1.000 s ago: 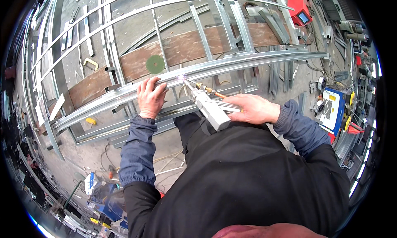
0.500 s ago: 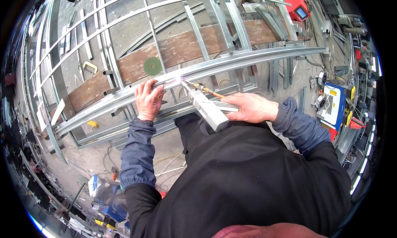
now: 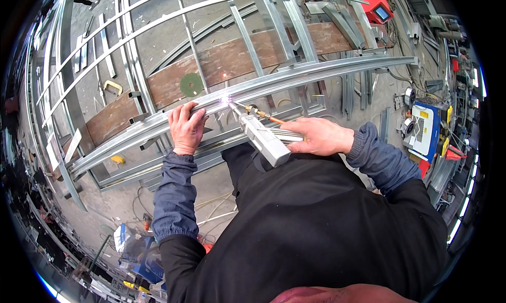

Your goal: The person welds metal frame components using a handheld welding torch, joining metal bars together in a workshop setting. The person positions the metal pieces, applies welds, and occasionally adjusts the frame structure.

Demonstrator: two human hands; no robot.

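Note:
My right hand (image 3: pixel 322 136) is wrapped round a grey, boxy welding gun (image 3: pixel 268 145) with a brass fitting and an orange hose. The gun's nozzle points away from me, its tip at a long galvanized metal rail (image 3: pixel 327 72). A bright violet-white glow (image 3: pixel 225 100) burns where tip and rail meet. Left of the glow, my left hand (image 3: pixel 187 129) grips the rail's edge with curled fingers; the thumb is partly hidden. Just beyond that hand, a round green disc (image 3: pixel 191 85) with a centre hole lies on a rusty brown plank (image 3: pixel 226 58).
Metal bars and curved tubes (image 3: pixel 158 23) form a large frame ahead. A red box with a screen (image 3: pixel 375 5) stands at the far right, and a blue-and-white machine (image 3: pixel 424 126) nearer on the right. A yellow clamp (image 3: pixel 112 87) lies at the left. Cables trail over the floor.
The glow at the nozzle tip has grown brighter and wider, and small sparks show beyond the rail. Both hands keep their holds; the whole view has shifted slightly.

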